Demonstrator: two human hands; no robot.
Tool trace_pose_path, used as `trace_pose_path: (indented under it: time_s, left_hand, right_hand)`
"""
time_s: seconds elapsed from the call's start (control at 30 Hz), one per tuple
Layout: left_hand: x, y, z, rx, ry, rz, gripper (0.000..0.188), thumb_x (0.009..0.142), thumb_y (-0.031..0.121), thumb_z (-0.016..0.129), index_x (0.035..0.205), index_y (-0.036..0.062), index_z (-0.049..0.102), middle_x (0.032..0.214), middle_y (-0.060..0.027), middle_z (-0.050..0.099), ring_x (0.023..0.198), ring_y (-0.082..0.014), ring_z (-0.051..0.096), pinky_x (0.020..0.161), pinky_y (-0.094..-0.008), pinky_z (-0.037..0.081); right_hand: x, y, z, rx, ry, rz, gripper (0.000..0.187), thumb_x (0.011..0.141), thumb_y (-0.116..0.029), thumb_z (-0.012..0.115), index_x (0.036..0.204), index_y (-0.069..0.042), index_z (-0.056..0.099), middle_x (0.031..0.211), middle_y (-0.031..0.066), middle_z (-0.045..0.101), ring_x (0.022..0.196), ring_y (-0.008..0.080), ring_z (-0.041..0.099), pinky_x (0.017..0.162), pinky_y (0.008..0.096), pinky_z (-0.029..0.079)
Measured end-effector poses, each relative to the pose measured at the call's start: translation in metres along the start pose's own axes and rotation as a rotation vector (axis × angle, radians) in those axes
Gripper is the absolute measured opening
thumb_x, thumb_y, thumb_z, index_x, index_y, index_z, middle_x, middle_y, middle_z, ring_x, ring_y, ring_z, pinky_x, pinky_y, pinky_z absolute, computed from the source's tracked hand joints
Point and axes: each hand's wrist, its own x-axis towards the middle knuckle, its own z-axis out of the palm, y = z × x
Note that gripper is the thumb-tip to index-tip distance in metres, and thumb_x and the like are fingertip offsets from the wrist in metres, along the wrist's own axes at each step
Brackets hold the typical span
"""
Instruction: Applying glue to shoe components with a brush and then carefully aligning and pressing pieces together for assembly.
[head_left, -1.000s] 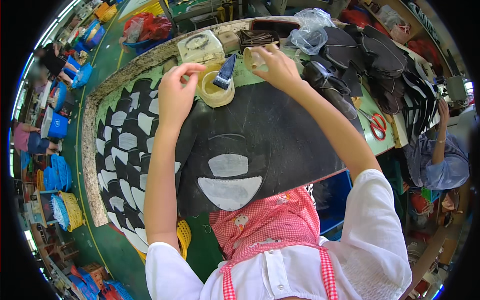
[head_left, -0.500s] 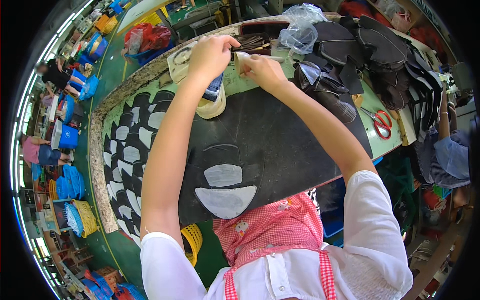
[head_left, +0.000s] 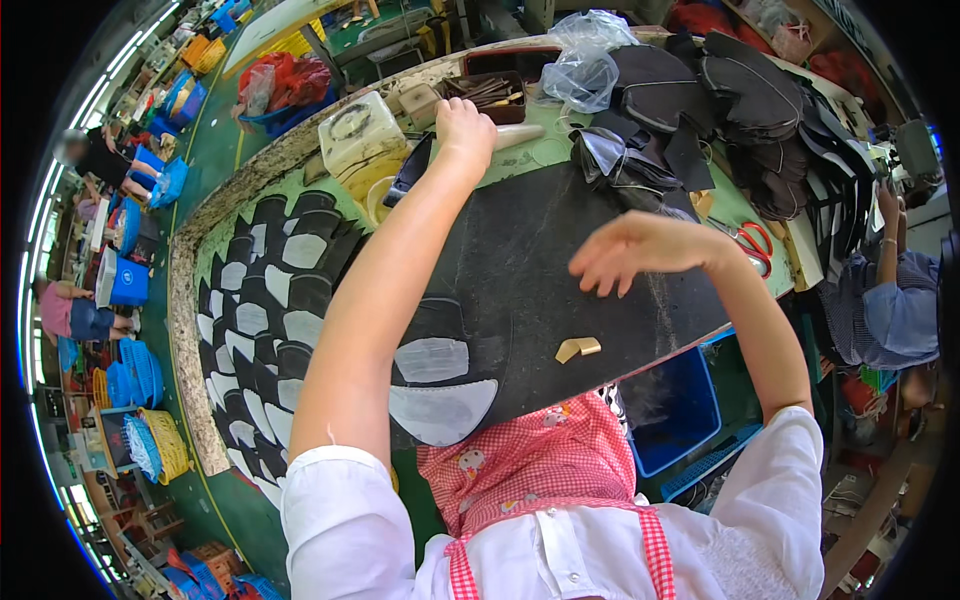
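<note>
1. Two bare hands are in view, one reaching far across the bench and the other over a black board.
2. The left hand is near the far side of the bench, its fingers curled. Its back faces the camera, so I cannot tell whether it holds anything.
3. A pale tube lies just right of this hand, and a tray of thin tools sits just beyond.
4. The right hand is loosely open, fingers slightly bent and apart, with nothing seen in its grasp.
5. A small folded gold piece lies on the board, between the right hand and the board's near edge.
6. A white rectangular patch and a white half-moon patch show at the board's near left, partly behind the left forearm.
7. A dark brush stands tilted beside the same forearm, near a boxy translucent container.
8. Overlapping black and white pieces cover the bench's left side; red-handled scissors lie beyond the right forearm.
</note>
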Motion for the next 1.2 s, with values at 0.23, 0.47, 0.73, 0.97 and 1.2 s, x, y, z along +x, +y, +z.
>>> trace_pose_path:
  time_s: [0.23, 0.47, 0.73, 0.97, 1.2]
  left_hand:
    - [-0.058, -0.025, -0.076, -0.598, 0.176, 0.16, 0.061, 0.065, 0.046, 0.073, 0.112, 0.0099, 0.059, 0.106, -0.0137, 0.058, 0.101, -0.0323, 0.059, 0.084, -0.0431, 0.049]
    - [-0.065, -0.091, -0.051, -0.361, 0.19, 0.017, 0.032, 0.083, 0.042, 0.062, 0.098, 0.0152, 0.072, 0.123, -0.0114, 0.057, 0.127, -0.0289, 0.04, 0.104, -0.0489, 0.029]
    - [-0.047, -0.063, -0.027, -0.316, 0.131, -0.04, 0.029, 0.071, 0.043, 0.073, 0.081, 0.0154, 0.074, 0.13, -0.016, 0.053, 0.133, -0.0335, 0.035, 0.107, -0.059, 0.023]
    - [-0.095, -0.122, -0.011, -1.018, 0.587, -0.136, 0.033, 0.066, 0.044, 0.078, 0.074, 0.0121, 0.073, 0.095, -0.0075, 0.068, 0.096, -0.027, 0.059, 0.084, -0.0373, 0.045]
    - [-0.11, -0.096, 0.021, -0.807, 0.758, -0.276, 0.028, 0.067, 0.041, 0.078, 0.076, 0.0147, 0.073, 0.103, -0.0044, 0.064, 0.104, -0.0266, 0.054, 0.09, -0.04, 0.039]
  right_hand:
    - [0.074, -0.019, -0.013, 0.762, 0.48, -0.364, 0.063, 0.09, -0.057, 0.051, 0.122, -0.003, 0.047, 0.106, 0.01, 0.059, 0.073, 0.0166, 0.06, 0.066, 0.0288, 0.051]
    - [0.101, -0.06, -0.049, 0.594, 0.826, -0.632, 0.04, 0.089, -0.041, 0.06, 0.101, -0.003, 0.055, 0.081, 0.0044, 0.056, 0.062, 0.0124, 0.054, 0.056, 0.0271, 0.047]
    - [0.088, -0.04, -0.051, 0.623, 0.727, -0.51, 0.04, 0.088, -0.041, 0.062, 0.1, -0.003, 0.056, 0.082, 0.005, 0.056, 0.06, 0.0121, 0.051, 0.054, 0.0274, 0.045]
    - [0.083, -0.076, -0.036, 0.381, 0.752, -0.643, 0.04, 0.09, -0.041, 0.06, 0.095, -0.001, 0.058, 0.081, 0.0048, 0.058, 0.06, 0.0094, 0.053, 0.056, 0.026, 0.047]
    - [0.125, -0.119, 0.0, 0.182, 0.788, -0.774, 0.043, 0.087, -0.041, 0.065, 0.093, 0.001, 0.058, 0.07, 0.0051, 0.058, 0.054, 0.0098, 0.056, 0.048, 0.0227, 0.047]
